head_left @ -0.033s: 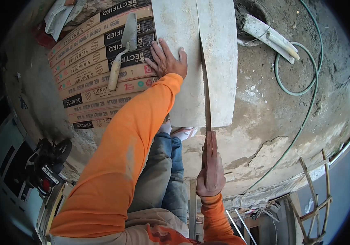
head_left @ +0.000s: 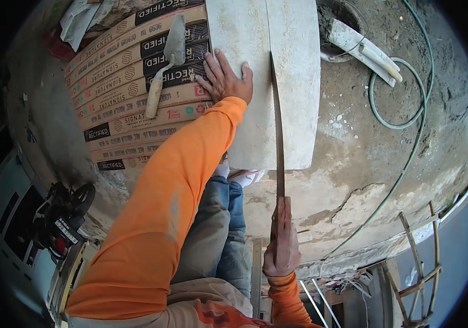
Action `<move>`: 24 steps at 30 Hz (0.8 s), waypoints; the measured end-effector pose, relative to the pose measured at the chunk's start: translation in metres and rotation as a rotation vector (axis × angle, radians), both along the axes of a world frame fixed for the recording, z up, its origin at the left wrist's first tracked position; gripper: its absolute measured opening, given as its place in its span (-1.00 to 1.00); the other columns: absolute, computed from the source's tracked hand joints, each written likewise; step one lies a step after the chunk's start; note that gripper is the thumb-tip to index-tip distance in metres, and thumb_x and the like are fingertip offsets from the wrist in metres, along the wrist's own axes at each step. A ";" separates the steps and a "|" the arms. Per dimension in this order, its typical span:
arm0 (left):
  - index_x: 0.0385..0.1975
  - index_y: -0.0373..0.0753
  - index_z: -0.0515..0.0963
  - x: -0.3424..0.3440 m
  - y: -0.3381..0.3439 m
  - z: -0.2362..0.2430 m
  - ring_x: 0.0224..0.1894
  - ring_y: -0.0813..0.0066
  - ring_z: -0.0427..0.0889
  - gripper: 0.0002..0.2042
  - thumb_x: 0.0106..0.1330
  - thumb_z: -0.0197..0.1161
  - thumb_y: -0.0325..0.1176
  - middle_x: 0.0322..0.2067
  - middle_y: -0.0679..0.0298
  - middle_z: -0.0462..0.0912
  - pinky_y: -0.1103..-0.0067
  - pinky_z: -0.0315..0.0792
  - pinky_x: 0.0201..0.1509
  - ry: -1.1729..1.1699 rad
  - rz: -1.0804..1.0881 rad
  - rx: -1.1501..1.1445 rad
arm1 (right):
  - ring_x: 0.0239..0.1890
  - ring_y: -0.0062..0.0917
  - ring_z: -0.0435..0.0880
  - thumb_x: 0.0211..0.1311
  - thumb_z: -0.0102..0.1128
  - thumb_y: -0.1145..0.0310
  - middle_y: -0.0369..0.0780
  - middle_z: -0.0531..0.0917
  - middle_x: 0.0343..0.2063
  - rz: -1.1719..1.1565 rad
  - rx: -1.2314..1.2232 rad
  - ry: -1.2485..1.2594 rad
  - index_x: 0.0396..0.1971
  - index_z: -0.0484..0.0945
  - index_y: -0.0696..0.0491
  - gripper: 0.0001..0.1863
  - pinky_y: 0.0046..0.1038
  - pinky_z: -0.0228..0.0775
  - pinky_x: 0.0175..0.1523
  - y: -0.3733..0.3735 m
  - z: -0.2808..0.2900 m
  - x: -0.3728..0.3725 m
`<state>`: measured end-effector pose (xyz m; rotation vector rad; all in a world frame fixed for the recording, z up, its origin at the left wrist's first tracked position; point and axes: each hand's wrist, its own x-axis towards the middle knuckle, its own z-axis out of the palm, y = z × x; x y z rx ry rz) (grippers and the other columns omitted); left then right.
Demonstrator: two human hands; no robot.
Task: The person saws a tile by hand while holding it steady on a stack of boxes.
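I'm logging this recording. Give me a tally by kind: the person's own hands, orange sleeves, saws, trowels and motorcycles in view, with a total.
Hands: 2 (left hand, right hand)
Orange sleeves: 2 (left sleeve, right sleeve)
Saws: 1 (the saw in the right hand)
Trowels: 1 (the trowel on the stacked boxes)
Motorcycles: 1 (the motorcycle at lower left)
Total: 7

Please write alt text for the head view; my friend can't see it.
A person's right hand grips a saw, its blade in a cut in a pale board, while the left hand lies across the board's left edge. A trowel rests on stacked boxes at left; a green hose lies looped at right.
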<state>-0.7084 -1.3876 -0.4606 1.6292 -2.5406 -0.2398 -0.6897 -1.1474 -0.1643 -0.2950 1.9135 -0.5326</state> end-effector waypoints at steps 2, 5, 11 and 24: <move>0.43 -0.30 0.01 -0.012 0.007 0.001 0.45 -0.01 0.01 -0.20 0.29 0.05 0.07 0.40 -0.10 0.03 -0.12 -0.24 0.44 0.013 0.015 0.039 | 0.23 -0.09 0.46 0.04 -0.18 0.48 0.04 0.21 0.38 0.029 0.008 0.082 0.41 0.12 0.19 -0.21 -0.34 0.39 0.17 0.005 0.010 -0.005; 0.43 -0.28 0.01 -0.007 0.010 -0.001 0.47 0.00 -0.02 -0.20 0.30 0.05 0.08 0.40 -0.10 0.02 -0.11 -0.26 0.44 0.009 0.016 0.052 | 0.18 -0.07 0.51 0.02 -0.08 0.56 0.05 0.37 0.28 -0.026 -0.260 0.347 0.32 0.24 0.21 -0.28 -0.33 0.40 0.17 -0.012 -0.043 -0.015; 0.44 -0.24 -0.01 -0.017 0.028 -0.007 0.47 -0.01 -0.05 -0.21 0.31 0.03 0.08 0.41 -0.10 0.01 -0.11 -0.27 0.44 0.064 0.021 0.087 | 0.02 -0.13 0.59 -0.02 0.05 0.61 0.03 0.50 0.16 -0.339 -0.394 0.319 0.27 0.32 0.20 -0.31 -0.40 0.43 0.11 -0.051 -0.115 -0.048; 0.45 -0.25 -0.05 -0.018 0.027 -0.007 0.47 0.00 -0.02 -0.19 0.31 0.04 0.07 0.42 -0.07 -0.03 -0.11 -0.27 0.44 0.027 0.027 0.102 | 0.11 -0.17 0.57 0.00 0.05 0.61 0.04 0.48 0.18 -0.304 -0.415 0.379 0.26 0.34 0.22 -0.32 -0.39 0.41 0.15 -0.066 -0.122 -0.059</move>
